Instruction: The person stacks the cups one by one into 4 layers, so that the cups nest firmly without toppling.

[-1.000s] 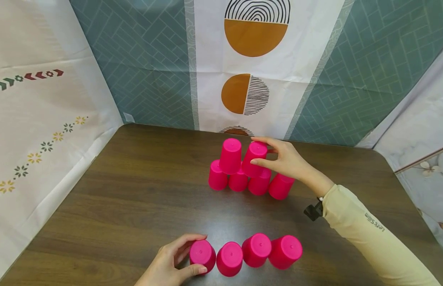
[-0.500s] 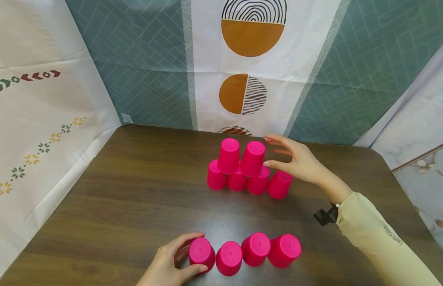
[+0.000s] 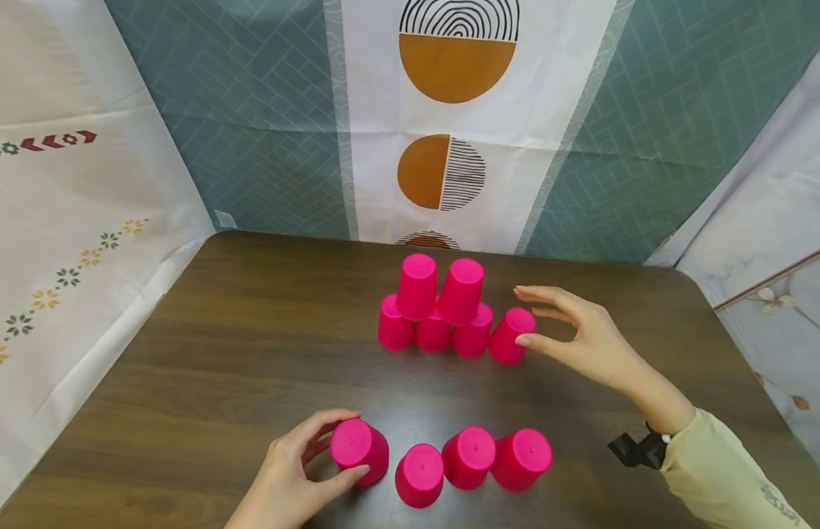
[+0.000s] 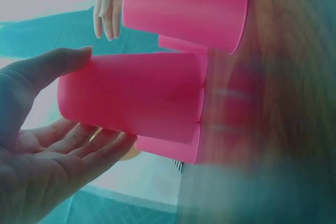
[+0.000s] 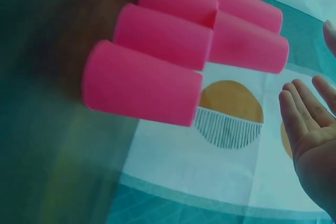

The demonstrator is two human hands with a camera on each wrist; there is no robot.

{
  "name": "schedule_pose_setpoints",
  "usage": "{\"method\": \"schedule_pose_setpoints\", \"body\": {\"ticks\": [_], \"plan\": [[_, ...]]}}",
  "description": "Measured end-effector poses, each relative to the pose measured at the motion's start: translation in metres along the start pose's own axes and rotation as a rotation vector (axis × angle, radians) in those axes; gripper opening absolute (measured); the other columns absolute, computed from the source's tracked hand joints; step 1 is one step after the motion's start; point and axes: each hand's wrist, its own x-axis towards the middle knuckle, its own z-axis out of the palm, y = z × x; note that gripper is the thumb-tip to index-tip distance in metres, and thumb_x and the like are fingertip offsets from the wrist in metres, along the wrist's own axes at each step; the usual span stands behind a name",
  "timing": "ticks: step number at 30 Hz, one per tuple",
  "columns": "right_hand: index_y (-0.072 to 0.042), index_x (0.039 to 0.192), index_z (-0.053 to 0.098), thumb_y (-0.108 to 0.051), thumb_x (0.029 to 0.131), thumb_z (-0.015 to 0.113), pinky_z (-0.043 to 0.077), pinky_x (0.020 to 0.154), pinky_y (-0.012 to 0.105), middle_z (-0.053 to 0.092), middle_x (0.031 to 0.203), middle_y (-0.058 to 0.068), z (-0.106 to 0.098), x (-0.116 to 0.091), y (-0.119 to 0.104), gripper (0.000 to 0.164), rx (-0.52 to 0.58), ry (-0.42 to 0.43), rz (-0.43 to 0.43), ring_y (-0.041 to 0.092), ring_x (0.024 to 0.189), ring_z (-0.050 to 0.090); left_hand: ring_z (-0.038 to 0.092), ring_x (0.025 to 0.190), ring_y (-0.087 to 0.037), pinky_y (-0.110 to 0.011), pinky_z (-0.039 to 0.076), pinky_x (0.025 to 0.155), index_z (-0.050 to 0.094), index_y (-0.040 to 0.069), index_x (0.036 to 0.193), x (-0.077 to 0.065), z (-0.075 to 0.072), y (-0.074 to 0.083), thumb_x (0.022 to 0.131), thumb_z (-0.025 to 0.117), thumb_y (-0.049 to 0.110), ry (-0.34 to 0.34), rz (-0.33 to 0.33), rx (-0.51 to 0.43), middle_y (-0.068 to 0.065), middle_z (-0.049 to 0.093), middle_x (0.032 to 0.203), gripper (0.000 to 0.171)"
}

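Fingers (image 3: 322,421) of the left hand (image 3: 284,466) grip a cup (image 3: 361,448) shifted leftward; right hand (image 3: 588,338) lower, fingers (image 3: 549,295) released

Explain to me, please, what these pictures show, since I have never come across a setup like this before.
There is no machine here, only a person's two bare hands, the left hand and the right hand. The widest picture comes from a camera worn on the head, looking forward and down. The other two come from cameras on the wrists; they look turned sideways, so upright things seem to lie down.

On the wooden table stand upside-down pink cups: a far row of four, two upper cups resting on its left part, and three nearer cups. The left hand holds another cup between thumb and fingers. The right hand, beside the far row, holds nothing.
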Motion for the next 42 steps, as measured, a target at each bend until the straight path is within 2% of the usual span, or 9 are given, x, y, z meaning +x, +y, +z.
{"method": "schedule_pose_setpoints", "body": {"ticks": [3, 7, 16, 19, 23, 27, 31, 35, 42], "plan": [[-0.015, 0.131, 0.053, -0.008, 0.070, 0.081, 0.047, 0.087, 0.015, 0.058, 0.127, 0.002, 0.003, -0.017, -0.002, 0.068, 0.019, -0.013, 0.018, 0.009, 0.106, 0.062, 0.062, 0.091, -0.007, -0.019, 0.051, 0.082, 0.057, 0.022, 0.117, 0.006, 0.001, 0.003, 0.072, 0.081, 0.018, 0.003, 0.015, 0.019, 0.009, 0.063, 0.105, 0.051], [-0.013, 0.130, 0.053, -0.007, 0.071, 0.080, 0.047, 0.089, 0.017, 0.059, 0.126, 0.007, 0.005, -0.039, -0.003, 0.066, 0.039, -0.022, 0.046, 0.005, 0.108, 0.059, 0.062, 0.090, -0.007, -0.021, 0.052, 0.080, 0.057, 0.023, 0.117, 0.014, 0.002, 0.007, 0.072, 0.081, 0.019, -0.003, 0.040, 0.030, 0.010, 0.063, 0.103, 0.051], [-0.016, 0.133, 0.049, -0.018, 0.074, 0.079, 0.049, 0.088, 0.025, 0.055, 0.130, -0.004, 0.014, -0.082, -0.006, 0.066, -0.002, -0.126, 0.067, 0.007, 0.112, 0.057, 0.060, 0.090, -0.005, -0.024, 0.054, 0.078, 0.058, 0.024, 0.116, 0.029, 0.001, 0.015, 0.071, 0.082, 0.020, -0.001, 0.062, 0.065, 0.012, 0.060, 0.104, 0.052], [-0.017, 0.135, 0.047, -0.025, 0.075, 0.079, 0.050, 0.087, 0.030, 0.054, 0.131, -0.004, 0.021, -0.095, -0.008, 0.069, -0.029, -0.165, 0.063, 0.010, 0.111, 0.057, 0.060, 0.090, -0.004, -0.024, 0.054, 0.077, 0.058, 0.025, 0.115, 0.036, 0.000, 0.019, 0.071, 0.082, 0.021, -0.011, 0.052, 0.088, 0.014, 0.059, 0.104, 0.051], [-0.016, 0.137, 0.045, -0.030, 0.072, 0.080, 0.048, 0.090, 0.028, 0.052, 0.133, -0.002, 0.030, -0.109, -0.008, 0.076, -0.034, -0.208, 0.024, 0.011, 0.116, 0.053, 0.060, 0.089, -0.004, -0.023, 0.054, 0.077, 0.059, 0.025, 0.113, 0.050, 0.000, 0.027, 0.071, 0.082, 0.024, -0.026, 0.034, 0.087, 0.015, 0.057, 0.105, 0.048], [-0.012, 0.138, 0.044, -0.029, 0.069, 0.082, 0.046, 0.093, 0.025, 0.050, 0.134, 0.002, 0.038, -0.116, -0.009, 0.080, -0.001, -0.243, -0.017, 0.010, 0.121, 0.048, 0.061, 0.090, -0.005, -0.023, 0.054, 0.077, 0.061, 0.025, 0.113, 0.067, 0.002, 0.035, 0.070, 0.082, 0.028, -0.066, 0.048, 0.056, 0.014, 0.057, 0.106, 0.048], [-0.009, 0.136, 0.046, -0.026, 0.071, 0.081, 0.045, 0.094, 0.023, 0.053, 0.131, 0.003, 0.044, -0.119, -0.011, 0.075, 0.021, -0.234, -0.041, 0.010, 0.120, 0.050, 0.059, 0.094, -0.005, -0.024, 0.054, 0.078, 0.061, 0.026, 0.112, 0.086, 0.006, 0.041, 0.069, 0.083, 0.030, -0.119, 0.062, 0.024, 0.014, 0.058, 0.106, 0.049], [-0.011, 0.134, 0.048, -0.026, 0.073, 0.080, 0.042, 0.095, 0.018, 0.056, 0.127, 0.002, 0.048, -0.121, -0.011, 0.071, 0.008, -0.225, -0.055, 0.010, 0.118, 0.051, 0.059, 0.095, -0.007, -0.025, 0.053, 0.079, 0.062, 0.026, 0.112, 0.105, 0.017, 0.045, 0.067, 0.085, 0.026, -0.172, 0.084, -0.022, 0.013, 0.058, 0.105, 0.050], [-0.011, 0.131, 0.052, -0.027, 0.076, 0.077, 0.042, 0.094, 0.014, 0.059, 0.123, 0.002, 0.049, -0.122, -0.009, 0.063, -0.004, -0.198, -0.091, 0.012, 0.113, 0.056, 0.059, 0.095, -0.008, -0.023, 0.052, 0.081, 0.063, 0.017, 0.114, 0.133, 0.043, 0.047, 0.067, 0.085, 0.023, -0.234, 0.221, -0.006, 0.008, 0.060, 0.106, 0.053]]}}
